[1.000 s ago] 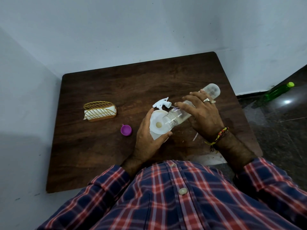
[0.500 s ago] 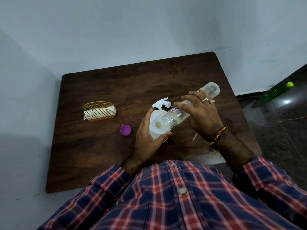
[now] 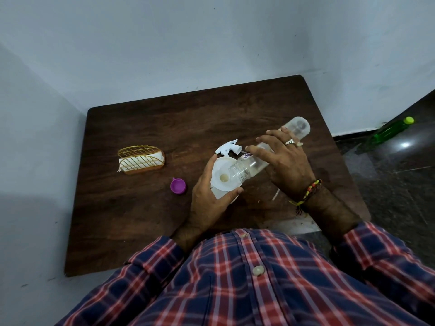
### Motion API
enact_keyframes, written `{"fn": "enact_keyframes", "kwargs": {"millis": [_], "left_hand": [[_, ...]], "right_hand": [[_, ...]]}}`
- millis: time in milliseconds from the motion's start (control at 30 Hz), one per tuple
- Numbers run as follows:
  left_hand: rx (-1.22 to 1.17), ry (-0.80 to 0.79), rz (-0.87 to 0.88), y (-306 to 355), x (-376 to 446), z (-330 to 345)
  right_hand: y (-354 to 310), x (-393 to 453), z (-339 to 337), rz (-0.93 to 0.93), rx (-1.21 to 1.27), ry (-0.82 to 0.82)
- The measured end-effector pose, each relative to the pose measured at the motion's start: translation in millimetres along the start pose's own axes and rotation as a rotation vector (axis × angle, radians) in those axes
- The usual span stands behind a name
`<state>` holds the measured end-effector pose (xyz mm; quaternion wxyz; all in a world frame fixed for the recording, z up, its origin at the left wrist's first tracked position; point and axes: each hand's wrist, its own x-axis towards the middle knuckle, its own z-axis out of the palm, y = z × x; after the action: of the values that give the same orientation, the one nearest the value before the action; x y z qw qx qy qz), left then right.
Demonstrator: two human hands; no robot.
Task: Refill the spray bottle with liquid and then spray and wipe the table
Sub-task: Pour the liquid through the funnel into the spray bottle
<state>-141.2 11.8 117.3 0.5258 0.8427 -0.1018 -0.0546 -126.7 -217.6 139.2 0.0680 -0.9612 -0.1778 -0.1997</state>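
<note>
My right hand (image 3: 286, 165) grips a clear plastic bottle (image 3: 297, 128), tipped steeply with its open mouth down over a white funnel (image 3: 220, 171). The funnel sits in the neck of a translucent spray bottle (image 3: 223, 194), which my left hand (image 3: 211, 198) holds upright near the middle of the dark wooden table (image 3: 146, 220). Just behind the funnel, the white trigger spray head (image 3: 227, 149) lies on the table. A purple cap (image 3: 178, 186) rests to the left of my left hand.
A gold wire holder with white napkins (image 3: 140, 161) stands at the table's left. A green bottle with a yellow-green cap (image 3: 389, 131) lies on the dark floor at the right. Walls close in behind and to the left.
The clear bottle's raised bottom end has lifted slightly, and my right hand has shifted a little with it. My left hand and the funnel have stayed put.
</note>
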Motion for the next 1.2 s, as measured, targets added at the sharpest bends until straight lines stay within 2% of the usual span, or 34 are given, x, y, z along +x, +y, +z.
{"fn": "enact_keyframes", "kwargs": {"millis": [1200], "left_hand": [[-0.015, 0.001, 0.013, 4.7, -1.8, -0.1]], "right_hand": [[1.2, 1.1, -2.1, -0.024, -0.019, 0.028]]}}
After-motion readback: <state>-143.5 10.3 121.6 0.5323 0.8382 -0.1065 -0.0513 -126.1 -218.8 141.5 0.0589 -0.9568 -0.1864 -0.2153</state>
